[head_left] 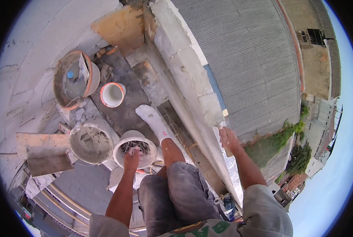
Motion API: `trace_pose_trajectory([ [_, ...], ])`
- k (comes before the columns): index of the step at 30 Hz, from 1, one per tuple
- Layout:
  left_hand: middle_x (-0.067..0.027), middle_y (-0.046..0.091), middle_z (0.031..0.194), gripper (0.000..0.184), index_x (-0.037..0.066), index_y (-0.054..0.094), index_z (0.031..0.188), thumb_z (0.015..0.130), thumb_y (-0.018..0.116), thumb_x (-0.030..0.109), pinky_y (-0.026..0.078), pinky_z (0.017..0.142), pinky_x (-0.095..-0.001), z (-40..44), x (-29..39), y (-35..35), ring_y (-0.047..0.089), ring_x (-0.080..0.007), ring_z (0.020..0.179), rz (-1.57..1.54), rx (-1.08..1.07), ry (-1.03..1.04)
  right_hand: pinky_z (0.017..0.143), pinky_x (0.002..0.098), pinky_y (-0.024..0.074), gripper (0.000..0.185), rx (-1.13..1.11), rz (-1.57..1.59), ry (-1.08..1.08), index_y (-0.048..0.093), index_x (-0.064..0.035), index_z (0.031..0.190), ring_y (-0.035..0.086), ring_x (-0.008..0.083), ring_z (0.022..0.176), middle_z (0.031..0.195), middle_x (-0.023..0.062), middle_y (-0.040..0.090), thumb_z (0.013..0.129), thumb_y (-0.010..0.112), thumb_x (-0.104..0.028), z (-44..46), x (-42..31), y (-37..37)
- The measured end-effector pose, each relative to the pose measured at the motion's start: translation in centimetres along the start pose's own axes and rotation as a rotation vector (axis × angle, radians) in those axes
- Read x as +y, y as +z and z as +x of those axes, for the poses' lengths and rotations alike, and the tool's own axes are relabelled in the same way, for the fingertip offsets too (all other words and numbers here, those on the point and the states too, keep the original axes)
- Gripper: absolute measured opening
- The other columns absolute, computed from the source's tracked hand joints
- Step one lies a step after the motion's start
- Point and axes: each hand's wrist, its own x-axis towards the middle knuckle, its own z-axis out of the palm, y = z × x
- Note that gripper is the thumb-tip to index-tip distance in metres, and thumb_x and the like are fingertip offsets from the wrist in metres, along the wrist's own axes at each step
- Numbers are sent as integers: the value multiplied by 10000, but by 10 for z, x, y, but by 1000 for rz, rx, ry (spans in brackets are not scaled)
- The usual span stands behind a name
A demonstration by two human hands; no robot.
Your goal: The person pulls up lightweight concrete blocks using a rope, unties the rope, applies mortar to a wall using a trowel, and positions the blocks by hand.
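My left hand (132,156) is over the near rim of a pale bucket (152,160), its fingers drawn together at the opening. Thin grey strips or wire-like pieces (144,147) fill that bucket; whatever the fingers grip is too small to make out. Along the top of the rough plastered wall (202,87), my right hand (228,140) lies with fingers stretched out. A small tan piece (228,152) shows just under that palm; its kind is unclear. One foot in a dusty white sock (149,116) stands on the dark board beyond the bucket.
A white bucket with an orange rim (113,95) stands on the stained board (131,114). Left are a mortar-crusted tub (90,143) and a wide basin (90,81) holding grey liquid. Past the wall lies a corrugated roof (243,59) lower down. Bamboo poles (65,199) run at lower left.
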Motion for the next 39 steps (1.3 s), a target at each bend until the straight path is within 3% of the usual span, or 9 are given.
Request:
trace_pose_trajectory([
  [5,-101,666,870,333,36,602,1032,922,517,339,546,440,-427,4,-17,0,611,-182,660,33,-1,12,582,497,460,339,365,-167,-441,540,-1,852,567,476,653,682,275,566,947,454,-315,46,36,50],
  [12,-79,673,804,339,42,605,990,945,516,366,423,472,-249,-9,-5,18,574,-105,559,-7,19,-23,654,559,448,315,246,-126,-86,562,5,954,562,520,758,760,321,582,950,429,-280,-23,34,108],
  [14,-84,668,868,355,46,612,1019,916,517,373,503,414,-382,-13,9,21,612,-192,678,41,0,-30,646,566,449,320,136,-235,-9,557,10,952,557,529,751,760,333,578,951,424,-281,-45,36,90],
  [18,-79,673,931,368,63,633,1025,899,504,384,538,383,-471,-14,17,21,640,-262,791,24,-34,-28,384,360,434,420,209,180,-44,502,-33,767,523,255,407,539,123,508,964,437,-399,-44,66,75],
  [23,-86,682,916,377,56,654,993,893,537,400,516,471,-350,-9,-23,11,645,-242,847,120,89,47,345,307,416,428,131,860,215,490,-56,736,506,171,383,523,49,487,949,473,-428,17,-18,68],
  [25,-78,673,844,366,49,657,988,899,552,389,475,494,-298,-7,-34,13,633,-200,762,111,142,86,354,324,409,410,239,469,-223,537,-34,810,496,172,378,530,63,497,958,467,-410,49,12,120],
  [29,-52,642,706,272,54,654,1003,931,544,293,416,455,-260,-27,-39,-2,558,-100,496,-216,83,-46,439,427,448,364,18,381,74,573,-6,859,563,290,449,566,152,560,948,482,-346,-10,-64,110],
  [33,-71,646,727,298,46,628,1066,936,528,295,432,448,-260,-21,-74,-15,573,-112,505,-290,101,-51,615,513,491,403,40,-220,-235,582,39,888,595,483,686,734,294,606,909,525,-359,0,-35,103],
  [39,-87,660,760,331,47,631,1083,923,539,322,461,498,-291,-23,-77,-23,606,-140,541,-232,155,-37,734,505,504,463,-100,-430,-169,581,61,997,632,401,815,820,293,616,865,586,-382,81,-149,40],
])
